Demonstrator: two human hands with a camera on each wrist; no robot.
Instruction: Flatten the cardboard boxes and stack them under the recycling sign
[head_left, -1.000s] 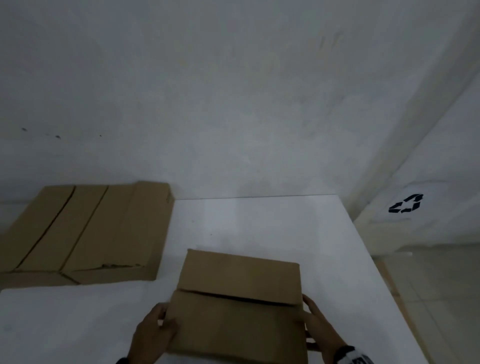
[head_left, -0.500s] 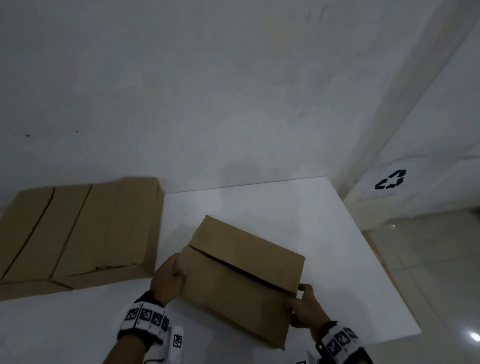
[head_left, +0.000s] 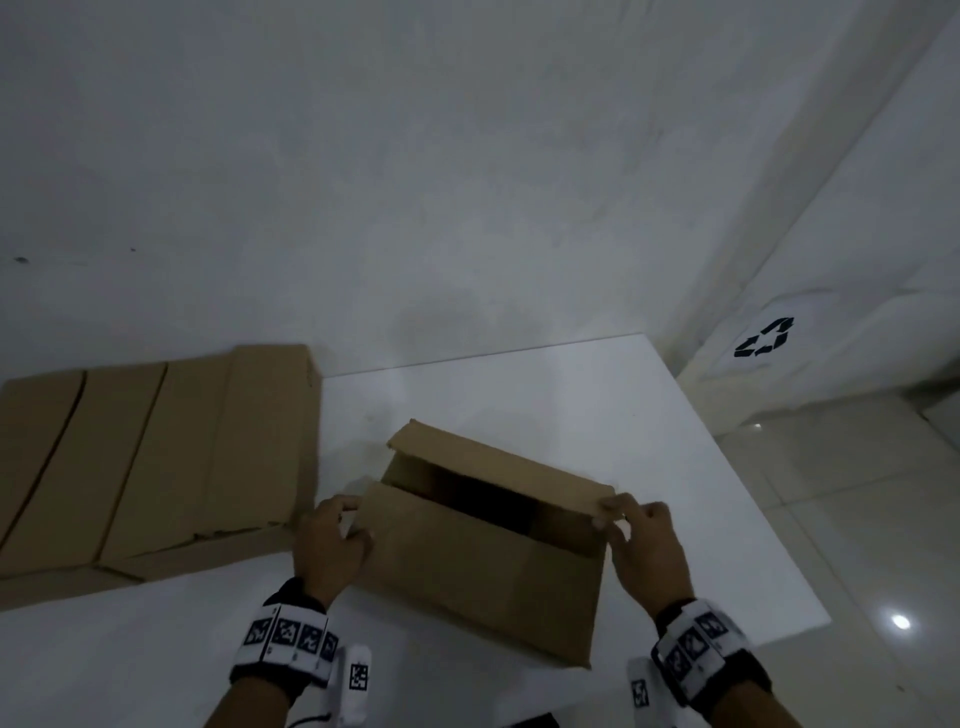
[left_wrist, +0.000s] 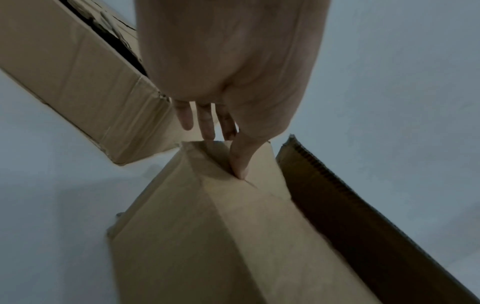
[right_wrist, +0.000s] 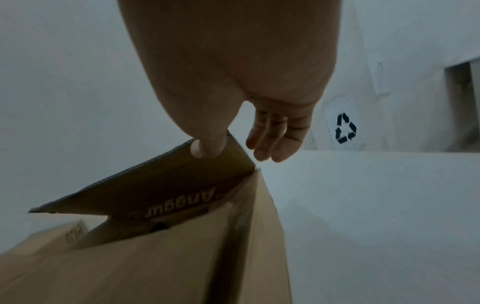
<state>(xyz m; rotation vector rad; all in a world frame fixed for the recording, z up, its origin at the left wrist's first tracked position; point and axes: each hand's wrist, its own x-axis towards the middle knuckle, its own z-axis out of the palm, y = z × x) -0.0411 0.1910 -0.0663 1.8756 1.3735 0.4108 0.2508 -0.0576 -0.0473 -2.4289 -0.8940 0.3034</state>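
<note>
Left hand: the left hand (head_left: 332, 540) is at the left end of the cardboard box (head_left: 483, 566); the thumb presses on the corner fold, the other fingers (left_wrist: 205, 121) are straight behind the edge.
Right hand: the right hand (head_left: 644, 545) pinches the right corner of the far flap (head_left: 498, 462) between the thumb and the index finger; the other fingers (right_wrist: 272, 142) hang loose beside it.
Cardboard box: it stands on the white table (head_left: 649, 441), near the person, between the two hands, turned a little. The far flap is lifted and the inside looks dark. The near flap lies closed.
Flap print: letters are printed on the inner side of the lifted flap, seen in the right wrist view.
Flattened cardboard (head_left: 145, 462): it lies on the left part of the table, just beside the left hand.
Recycling sign (head_left: 763, 338): it is on the wall at far right, low above the tiled floor (head_left: 857, 519), well apart from the box.
</note>
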